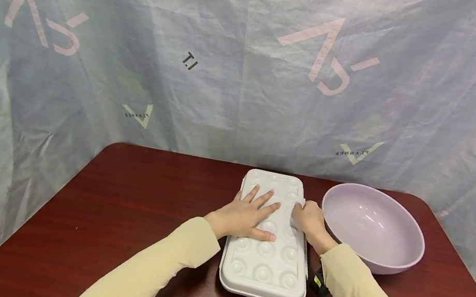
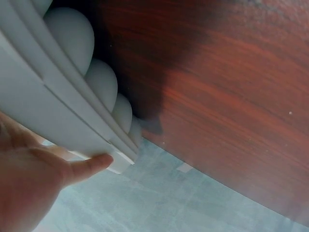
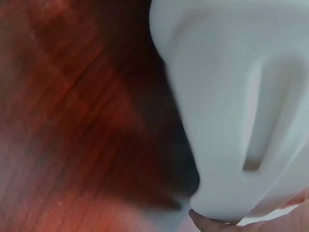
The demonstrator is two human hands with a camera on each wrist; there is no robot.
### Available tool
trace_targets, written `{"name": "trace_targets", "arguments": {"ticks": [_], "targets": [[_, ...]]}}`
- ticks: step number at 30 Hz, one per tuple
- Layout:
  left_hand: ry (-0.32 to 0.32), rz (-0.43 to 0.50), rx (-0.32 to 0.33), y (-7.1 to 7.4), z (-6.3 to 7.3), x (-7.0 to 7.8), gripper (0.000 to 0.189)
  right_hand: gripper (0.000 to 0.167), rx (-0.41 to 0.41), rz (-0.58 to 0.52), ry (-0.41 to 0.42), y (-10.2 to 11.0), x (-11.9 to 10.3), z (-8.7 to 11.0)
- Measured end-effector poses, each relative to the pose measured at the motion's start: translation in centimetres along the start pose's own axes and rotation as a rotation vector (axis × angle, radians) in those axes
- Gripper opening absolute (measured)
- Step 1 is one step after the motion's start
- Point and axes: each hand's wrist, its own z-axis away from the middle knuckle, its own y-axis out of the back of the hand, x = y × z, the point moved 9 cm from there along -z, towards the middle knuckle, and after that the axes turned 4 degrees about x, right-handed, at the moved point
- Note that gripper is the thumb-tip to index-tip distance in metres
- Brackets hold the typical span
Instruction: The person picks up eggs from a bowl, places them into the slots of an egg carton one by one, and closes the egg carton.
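Observation:
A white lidded egg box [image 1: 265,258] lies lengthwise on the table, with rows of round dimples in its lid. Rounded egg cups bulge along its lower side in the left wrist view. My left hand [image 1: 245,218] rests on the lid with fingers spread, its thumb [image 2: 91,167] showing near the lid's edge. At the box's right side, my right hand [image 1: 311,223] grips the edge with curled fingers. In the right wrist view, that side fills much of the picture, showing a slotted clasp [image 3: 275,116], and the hand's fingers [image 3: 275,224] are partly cut off below.
A large pale lilac bowl [image 1: 372,223] stands at the right, close beside my right hand. The dark red wooden table [image 1: 141,190] ends at a grey printed cloth [image 1: 210,86] hanging behind. A small black device [image 1: 318,283] sits under the right wrist.

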Motion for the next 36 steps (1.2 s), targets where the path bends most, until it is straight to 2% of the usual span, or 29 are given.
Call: {"name": "trace_targets", "arguments": {"ticks": [5,12,28,36], "targets": [[-0.004,0.001,-0.003,-0.04,0.03,-0.01,0.079,0.029,0.004,-0.045,-0.024,0.13,0.07,0.04],[-0.009,-0.006,0.003,-0.03,-0.04,0.08,0.080,0.028,0.000,-0.042,-0.044,0.08,0.19,0.11],[-0.009,-0.001,0.019,-0.07,0.08,-0.04,0.081,0.036,-0.008,-0.099,-0.096,-0.39,0.66,-0.12],[-0.001,-0.011,0.026,0.00,0.01,-0.15,0.082,0.035,-0.028,-0.080,-0.061,-0.35,0.56,-0.09]]}}
